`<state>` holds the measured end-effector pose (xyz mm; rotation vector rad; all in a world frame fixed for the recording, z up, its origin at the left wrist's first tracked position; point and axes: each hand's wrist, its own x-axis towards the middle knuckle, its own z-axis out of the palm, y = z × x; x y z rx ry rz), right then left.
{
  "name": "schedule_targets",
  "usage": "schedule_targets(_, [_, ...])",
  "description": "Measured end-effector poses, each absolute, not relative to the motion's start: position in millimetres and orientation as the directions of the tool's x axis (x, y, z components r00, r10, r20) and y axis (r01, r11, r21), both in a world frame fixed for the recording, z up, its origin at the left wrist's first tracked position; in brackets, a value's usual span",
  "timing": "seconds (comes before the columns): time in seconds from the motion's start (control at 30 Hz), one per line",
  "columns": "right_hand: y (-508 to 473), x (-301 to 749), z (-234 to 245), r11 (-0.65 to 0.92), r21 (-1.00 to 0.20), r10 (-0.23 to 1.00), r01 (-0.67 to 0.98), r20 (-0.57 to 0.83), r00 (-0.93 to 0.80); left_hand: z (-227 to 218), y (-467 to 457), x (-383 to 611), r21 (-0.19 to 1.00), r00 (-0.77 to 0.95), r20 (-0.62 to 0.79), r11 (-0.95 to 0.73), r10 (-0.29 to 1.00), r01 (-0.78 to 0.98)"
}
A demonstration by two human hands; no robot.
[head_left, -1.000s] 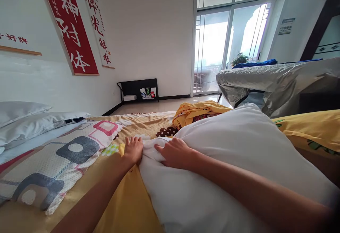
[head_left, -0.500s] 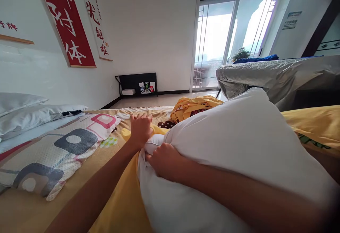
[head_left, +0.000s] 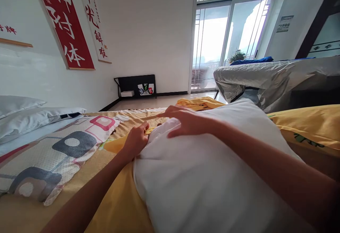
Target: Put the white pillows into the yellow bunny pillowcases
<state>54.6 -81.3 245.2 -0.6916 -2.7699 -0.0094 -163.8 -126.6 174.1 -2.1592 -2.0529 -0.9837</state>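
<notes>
A large, plump white pillow [head_left: 212,176] lies in front of me, partly over yellow cloth [head_left: 122,194]. My left hand [head_left: 136,140] is closed at the pillow's far left corner, its curled fingers gripping the edge of the yellow cloth. Just above the pillow's top left part, my right hand [head_left: 186,120] is open with its fingers apart and slightly blurred. Whether its fingertips touch the pillow I cannot tell. My right forearm crosses over the pillow and hides some of it.
A patterned pillow [head_left: 74,142] lies on the bed at left, with white pillows [head_left: 34,121] behind it. Bunched yellow fabric [head_left: 202,102] sits beyond; more yellow cloth [head_left: 316,123] is at right. A silver-covered table [head_left: 255,75] stands near the glass door [head_left: 212,41].
My right hand has let go of the white pillow's corner, opened and moved up and right. My left hand has come down and nearer. The pillow's raised part has sunk lower.
</notes>
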Motion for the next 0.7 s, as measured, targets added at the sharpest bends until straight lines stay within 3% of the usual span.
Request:
schedule_targets(0.1, [-69,71,250,0.823,-0.119,0.568,0.556,0.177,-0.804,177,-136,-159,0.454,-0.090,0.443,-0.137,0.892,0.880])
schedule_targets(0.2, [-81,68,235,0.817,-0.198,0.561,0.541,0.058,-0.826,187,-142,-155,0.386,-0.086,0.435,-0.100,0.896,0.917])
schedule_targets(0.4, [-132,40,222,0.839,-0.047,0.544,0.542,0.076,-0.836,211,-125,-151,-0.001,0.015,0.389,-0.016,0.921,1.000])
schedule_targets(0.6, [-158,24,219,0.895,-0.029,0.444,0.444,0.137,-0.886,225,-107,-108,-0.005,0.116,0.403,-0.124,0.908,0.992])
schedule_targets(0.7, [-149,26,211,0.870,0.017,0.485,0.493,0.150,-0.861,233,-115,-88,-0.083,0.165,0.432,-0.143,0.887,0.986])
